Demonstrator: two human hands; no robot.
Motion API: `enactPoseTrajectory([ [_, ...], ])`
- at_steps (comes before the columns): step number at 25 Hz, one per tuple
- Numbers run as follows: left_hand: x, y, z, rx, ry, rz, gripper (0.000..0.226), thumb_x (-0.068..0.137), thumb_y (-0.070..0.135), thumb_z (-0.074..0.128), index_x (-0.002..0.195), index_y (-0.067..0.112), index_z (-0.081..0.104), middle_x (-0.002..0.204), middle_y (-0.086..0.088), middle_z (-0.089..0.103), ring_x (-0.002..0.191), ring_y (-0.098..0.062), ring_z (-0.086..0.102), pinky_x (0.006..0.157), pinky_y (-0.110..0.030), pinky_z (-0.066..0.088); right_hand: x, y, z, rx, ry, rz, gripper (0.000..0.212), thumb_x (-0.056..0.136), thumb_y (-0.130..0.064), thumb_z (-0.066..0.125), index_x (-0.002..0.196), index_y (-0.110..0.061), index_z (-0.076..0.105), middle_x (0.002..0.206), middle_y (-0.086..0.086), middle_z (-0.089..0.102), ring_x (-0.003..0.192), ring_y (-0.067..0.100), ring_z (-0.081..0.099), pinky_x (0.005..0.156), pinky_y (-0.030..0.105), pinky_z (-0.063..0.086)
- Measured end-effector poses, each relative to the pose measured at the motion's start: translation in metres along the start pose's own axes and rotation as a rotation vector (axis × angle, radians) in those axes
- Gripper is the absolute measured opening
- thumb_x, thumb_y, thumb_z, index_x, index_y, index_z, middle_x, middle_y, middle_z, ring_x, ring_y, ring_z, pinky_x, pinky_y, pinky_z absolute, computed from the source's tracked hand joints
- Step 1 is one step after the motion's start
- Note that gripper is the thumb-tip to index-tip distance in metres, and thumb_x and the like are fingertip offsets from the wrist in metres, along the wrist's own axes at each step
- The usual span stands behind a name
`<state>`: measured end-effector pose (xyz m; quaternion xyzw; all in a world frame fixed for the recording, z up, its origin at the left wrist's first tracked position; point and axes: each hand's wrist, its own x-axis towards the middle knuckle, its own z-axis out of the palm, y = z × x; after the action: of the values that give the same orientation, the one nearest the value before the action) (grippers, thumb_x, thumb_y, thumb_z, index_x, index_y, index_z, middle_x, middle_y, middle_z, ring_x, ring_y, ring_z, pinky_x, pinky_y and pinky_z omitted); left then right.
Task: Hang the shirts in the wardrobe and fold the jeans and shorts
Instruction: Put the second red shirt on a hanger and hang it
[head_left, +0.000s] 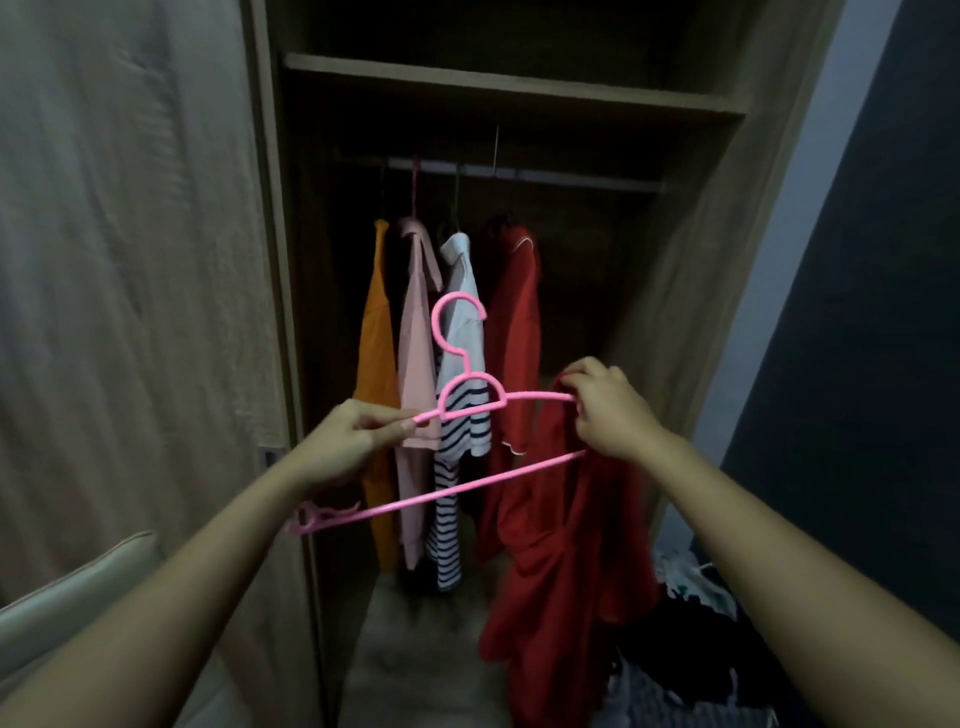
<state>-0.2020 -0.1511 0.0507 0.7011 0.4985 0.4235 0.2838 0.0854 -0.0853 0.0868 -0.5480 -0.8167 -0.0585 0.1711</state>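
I hold a pink plastic hanger (470, 400) in front of the open wardrobe (514, 88). My left hand (345, 441) pinches its left shoulder arm. My right hand (613, 410) grips a red shirt (566, 561) at the hanger's right end; the shirt droops down from that hand. On the wardrobe rail (519, 174) hang an orange shirt (376, 364), a pink shirt (415, 353), a white shirt with navy stripes (460, 415) and a red shirt (514, 312).
The wardrobe door (130, 260) stands open on the left. A pile of dark and patterned clothes (685, 649) lies at the lower right. A pale cushioned edge (72, 597) sits at the lower left. A dark wall rises on the right.
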Motion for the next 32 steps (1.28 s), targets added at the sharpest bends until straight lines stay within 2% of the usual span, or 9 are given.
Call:
enactPoseTrajectory([
  [5, -0.003, -0.009, 0.033, -0.047, 0.124, 0.135, 0.024, 0.09, 0.018, 0.062, 0.1, 0.037, 0.072, 0.087, 0.015, 0.073, 0.08, -0.003, 0.059, 0.076, -0.02, 0.045, -0.009, -0.042, -0.025, -0.046, 0.03, -0.209, 0.045, 0.077, -0.007, 0.052, 0.12, -0.018, 0.057, 0.126, -0.006, 0.049, 0.108, 0.024, 0.041, 0.083, 0.042, 0.049],
  [8, -0.008, -0.004, 0.024, -0.077, 0.239, 0.232, 0.027, 0.086, 0.023, 0.063, 0.089, 0.048, 0.072, 0.084, 0.031, 0.069, 0.084, 0.013, 0.06, 0.078, -0.009, 0.045, -0.014, -0.034, -0.037, -0.041, 0.114, -0.332, 0.041, 0.083, -0.045, 0.05, 0.122, -0.032, 0.05, 0.114, -0.014, 0.058, 0.107, 0.014, 0.044, 0.094, 0.041, 0.033],
  [10, -0.011, 0.008, 0.026, -0.072, 0.276, 0.283, 0.021, 0.083, 0.035, 0.062, 0.089, 0.054, 0.07, 0.084, 0.031, 0.069, 0.083, 0.011, 0.061, 0.077, -0.014, 0.049, -0.012, -0.029, -0.039, -0.115, 0.329, -0.375, 0.039, 0.087, -0.056, 0.037, 0.102, -0.027, 0.058, 0.091, -0.008, 0.067, 0.089, 0.016, 0.06, 0.08, 0.037, 0.041],
  [12, -0.013, 0.017, 0.034, 0.133, 0.458, 0.381, 0.021, 0.084, 0.04, 0.057, 0.097, 0.037, 0.073, 0.081, 0.024, 0.069, 0.079, 0.004, 0.061, 0.072, -0.028, 0.053, -0.009, -0.026, -0.039, -0.197, 0.492, -0.341, 0.047, 0.089, -0.055, 0.032, 0.072, -0.019, 0.056, 0.063, 0.0, 0.065, 0.06, 0.025, 0.065, 0.05, 0.027, 0.037],
  [16, -0.027, 0.02, 0.078, 0.6, 0.879, 0.698, 0.029, 0.08, 0.018, 0.056, 0.108, 0.016, 0.062, 0.103, -0.007, 0.054, 0.09, -0.023, 0.047, 0.077, -0.036, 0.037, -0.004, -0.018, -0.039, -0.142, 0.522, -0.28, 0.057, 0.088, -0.06, 0.026, 0.062, -0.015, 0.048, 0.057, 0.003, 0.061, 0.055, 0.029, 0.062, 0.046, 0.024, 0.033],
  [18, -0.039, -0.003, 0.123, 0.62, 0.679, 0.753, 0.028, 0.076, 0.023, 0.057, 0.105, 0.022, 0.057, 0.112, -0.007, 0.046, 0.096, -0.025, 0.046, 0.081, -0.033, 0.034, -0.003, -0.016, -0.045, -0.112, 0.558, -0.273, 0.057, 0.088, -0.061, 0.026, 0.062, -0.015, 0.047, 0.056, 0.002, 0.06, 0.055, 0.026, 0.062, 0.047, 0.025, 0.035],
  [23, -0.015, -0.054, 0.163, 0.107, 0.07, 0.02, 0.044, 0.072, 0.052, 0.058, 0.115, 0.061, 0.049, 0.126, 0.002, 0.042, 0.121, -0.018, 0.043, 0.102, -0.024, 0.032, -0.004, -0.003, -0.067, -0.051, 0.624, -0.279, 0.057, 0.089, -0.058, 0.028, 0.064, -0.012, 0.051, 0.054, 0.001, 0.057, 0.056, 0.025, 0.06, 0.048, 0.026, 0.033],
  [28, 0.008, -0.065, 0.123, -0.46, -0.027, -0.271, 0.08, 0.068, -0.006, 0.064, 0.14, 0.012, 0.034, 0.126, -0.003, 0.053, 0.079, 0.006, 0.064, 0.069, -0.009, 0.05, -0.015, 0.044, -0.058, -0.111, 0.64, -0.311, 0.061, 0.092, -0.057, 0.025, 0.06, -0.012, 0.05, 0.052, 0.001, 0.057, 0.051, 0.024, 0.059, 0.045, 0.025, 0.03],
  [32, 0.013, -0.056, 0.056, -0.271, -0.293, -0.139, 0.073, 0.052, 0.02, 0.077, 0.122, 0.026, 0.053, 0.112, 0.02, 0.065, 0.094, 0.008, 0.061, 0.075, -0.011, 0.048, -0.028, 0.08, -0.025, -0.166, 0.628, -0.318, 0.065, 0.096, -0.057, 0.017, 0.056, -0.015, 0.046, 0.051, 0.001, 0.055, 0.048, 0.023, 0.058, 0.042, 0.024, 0.027],
])
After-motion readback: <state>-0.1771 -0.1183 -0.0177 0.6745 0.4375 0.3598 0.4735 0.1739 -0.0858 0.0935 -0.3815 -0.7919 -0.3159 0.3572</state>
